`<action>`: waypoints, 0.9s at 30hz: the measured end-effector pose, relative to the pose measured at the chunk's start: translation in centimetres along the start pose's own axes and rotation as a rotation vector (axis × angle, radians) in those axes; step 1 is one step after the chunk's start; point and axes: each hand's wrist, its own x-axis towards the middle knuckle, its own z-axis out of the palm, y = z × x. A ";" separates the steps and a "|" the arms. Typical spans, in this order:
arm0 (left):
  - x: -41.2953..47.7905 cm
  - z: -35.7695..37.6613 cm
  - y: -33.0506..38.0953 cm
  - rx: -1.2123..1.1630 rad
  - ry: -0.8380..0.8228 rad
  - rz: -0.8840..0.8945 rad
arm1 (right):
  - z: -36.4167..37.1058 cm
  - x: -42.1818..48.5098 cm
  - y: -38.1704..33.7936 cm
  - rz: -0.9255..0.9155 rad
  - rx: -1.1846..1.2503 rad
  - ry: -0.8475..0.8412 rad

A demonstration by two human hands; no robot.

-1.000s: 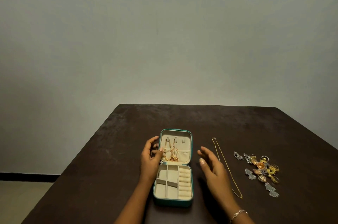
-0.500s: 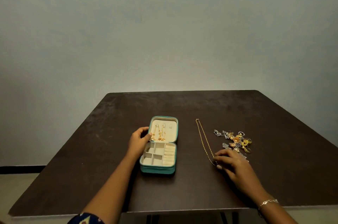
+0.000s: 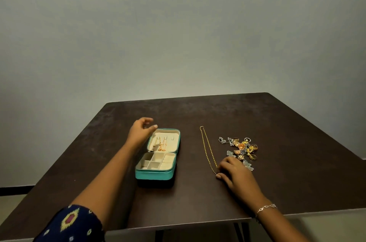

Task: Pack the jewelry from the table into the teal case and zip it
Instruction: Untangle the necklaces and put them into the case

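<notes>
I see a pale grey wall [image 3: 178, 34] filling the upper half of my view; below it lies the dark brown surface [image 3: 287, 182], its near edge cutting across the bottom; my left forearm runs up from a dark patterned sleeve [image 3: 69, 224] at the lower left. The teal case [image 3: 156, 175] lies open left of centre on the surface, its lid laid back away from me; gold earrings [image 3: 161, 143] hang on the cream lining of the lid, and the divided tray nearer me looks bare. My left hand [image 3: 139, 132] hovers at the lid's far left corner, fingers loosely curled and parted, holding nothing; I cannot tell whether the thumb touches the rim. My right hand [image 3: 236, 175] rests palm down on the surface to the right of the case; its fingers are drawn narrow at the near end of the gold chain [image 3: 207, 145], though I cannot tell whether they have actually pinched it. That chain lies stretched out, running away from me, well apart from the case. Just right of it sits a pile of silver and gold jewelry [image 3: 240, 148], its near edge beside my knuckles. A thin silver bracelet [image 3: 266, 207] circles my right wrist.
</notes>
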 end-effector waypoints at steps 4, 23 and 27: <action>0.8 2.7 4.1 0.053 -0.092 0.145 | 0.6 -0.2 0.2 -0.027 -0.033 0.023; 6.5 16.0 5.3 0.402 -0.265 -0.023 | 2.1 -0.4 1.0 -0.090 -0.067 0.098; 6.7 16.8 4.4 0.425 -0.251 -0.060 | 2.2 -0.5 0.9 -0.084 -0.114 0.128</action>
